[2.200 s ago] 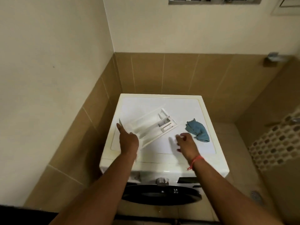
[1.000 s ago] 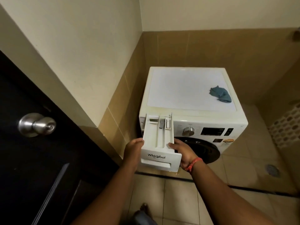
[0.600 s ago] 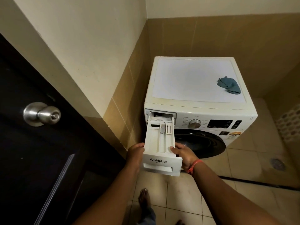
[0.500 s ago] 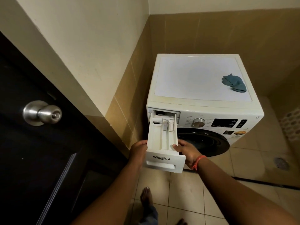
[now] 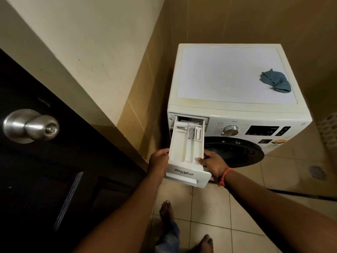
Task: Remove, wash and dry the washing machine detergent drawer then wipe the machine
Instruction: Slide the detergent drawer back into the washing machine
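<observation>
The drawer point(image 5: 186, 152) sat w/ its back end in the slot at the top-left corner of the washer point(image 5: 237, 114), most of its length sticking out toward the person, so it looked like the refit step, judged from how things lay; whether it was being slid in or out couldn't be told from this view alone. It showed no suds or drips, so wash & dry were prob. done, though wetness was hard to judge in dim light. Left to do, apparently: seat the drawer fully, then wipe the machine. The left hand point(image 5: 157, 162) gripped the drawer's left wall, fingers curled round the edge near the front panel; the right hand point(image 5: 212, 163) held the right wall, thumb on the rim, other fingers underneath & hidden. The drawer lay between the two hands, tilted down toward the person. It was hard, off-white moulded plastic, a long box w/ thin dividers making narrow channels, small inserts at the far end, & a smooth flat front w/ printed logo. A blue cloth point(image 5: 275, 83), soft & crumpled, lay on the washer's top, well beyond & to the right of the right hand. The top was a flat matte white panel w/ a yellowed rim. Just beyond the right hand were a shiny metal dial point(image 5: 230, 130) & the dark glossy round door point(image 5: 235, 151).
</observation>
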`<state>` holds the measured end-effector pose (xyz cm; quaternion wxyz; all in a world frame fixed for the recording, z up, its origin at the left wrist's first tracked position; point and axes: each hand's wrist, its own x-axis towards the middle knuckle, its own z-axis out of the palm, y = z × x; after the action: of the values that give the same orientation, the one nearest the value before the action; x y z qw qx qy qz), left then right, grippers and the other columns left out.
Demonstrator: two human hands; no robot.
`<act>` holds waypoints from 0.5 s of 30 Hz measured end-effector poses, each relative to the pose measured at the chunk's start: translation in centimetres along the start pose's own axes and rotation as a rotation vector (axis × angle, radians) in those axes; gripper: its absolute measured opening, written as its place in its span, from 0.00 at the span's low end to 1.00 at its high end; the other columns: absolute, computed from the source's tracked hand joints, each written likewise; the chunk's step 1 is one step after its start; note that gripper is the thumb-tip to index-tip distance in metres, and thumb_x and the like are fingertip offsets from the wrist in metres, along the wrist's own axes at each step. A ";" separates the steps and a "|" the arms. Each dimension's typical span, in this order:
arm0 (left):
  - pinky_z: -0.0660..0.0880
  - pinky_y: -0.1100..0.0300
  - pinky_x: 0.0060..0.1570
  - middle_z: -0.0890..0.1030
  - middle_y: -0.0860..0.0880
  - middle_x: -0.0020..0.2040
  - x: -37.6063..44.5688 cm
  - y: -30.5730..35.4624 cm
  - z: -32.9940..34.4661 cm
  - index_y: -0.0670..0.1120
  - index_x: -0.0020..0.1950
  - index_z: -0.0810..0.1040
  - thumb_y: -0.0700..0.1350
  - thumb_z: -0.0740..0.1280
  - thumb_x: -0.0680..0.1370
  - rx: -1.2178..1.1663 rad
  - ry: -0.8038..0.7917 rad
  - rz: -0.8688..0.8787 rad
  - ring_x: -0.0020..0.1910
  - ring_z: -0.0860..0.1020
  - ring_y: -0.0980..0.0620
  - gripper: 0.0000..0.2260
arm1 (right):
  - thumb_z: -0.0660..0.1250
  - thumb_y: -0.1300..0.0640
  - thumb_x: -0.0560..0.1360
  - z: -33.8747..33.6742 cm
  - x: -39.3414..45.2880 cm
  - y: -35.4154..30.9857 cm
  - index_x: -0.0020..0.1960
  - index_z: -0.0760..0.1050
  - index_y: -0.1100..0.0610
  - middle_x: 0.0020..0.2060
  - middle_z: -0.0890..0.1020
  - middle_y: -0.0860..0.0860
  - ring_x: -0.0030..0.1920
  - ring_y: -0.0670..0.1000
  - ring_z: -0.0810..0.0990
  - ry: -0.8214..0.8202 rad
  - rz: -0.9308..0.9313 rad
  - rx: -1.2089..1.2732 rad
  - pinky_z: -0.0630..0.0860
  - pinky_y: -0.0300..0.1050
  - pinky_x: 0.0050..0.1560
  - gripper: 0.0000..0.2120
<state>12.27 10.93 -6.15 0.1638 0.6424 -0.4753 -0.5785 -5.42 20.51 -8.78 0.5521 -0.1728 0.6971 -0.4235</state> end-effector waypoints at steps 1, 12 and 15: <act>0.72 0.57 0.55 0.80 0.51 0.61 0.2 -0.1 -0.1 0.50 0.60 0.81 0.34 0.59 0.77 -0.001 0.002 -0.002 0.60 0.75 0.49 0.19 | 0.65 0.67 0.77 0.2 0.0 0.0 0.64 0.77 0.58 0.56 0.83 0.53 0.56 0.56 0.82 0.012 0.003 0.001 0.75 0.58 0.64 0.17; 0.72 0.59 0.45 0.81 0.53 0.57 1.7 -0.2 -0.1 0.54 0.56 0.82 0.37 0.61 0.78 -0.018 -0.013 0.017 0.54 0.76 0.51 0.15 | 0.64 0.67 0.77 1.2 0.4 -0.6 0.66 0.76 0.57 0.55 0.83 0.55 0.55 0.57 0.81 0.109 0.003 0.013 0.76 0.56 0.63 0.18; 0.72 0.59 0.47 0.81 0.52 0.57 2.4 -0.1 -0.1 0.53 0.56 0.82 0.37 0.61 0.78 -0.011 -0.002 0.010 0.55 0.76 0.50 0.15 | 0.63 0.68 0.78 1.3 0.6 -1.2 0.65 0.76 0.57 0.55 0.83 0.55 0.54 0.57 0.81 0.103 0.025 0.004 0.77 0.53 0.60 0.18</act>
<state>12.14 8.99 -7.65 0.1695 0.6385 -0.4753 -0.5811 -4.67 18.86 -8.27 0.5210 -0.1412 0.7259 -0.4263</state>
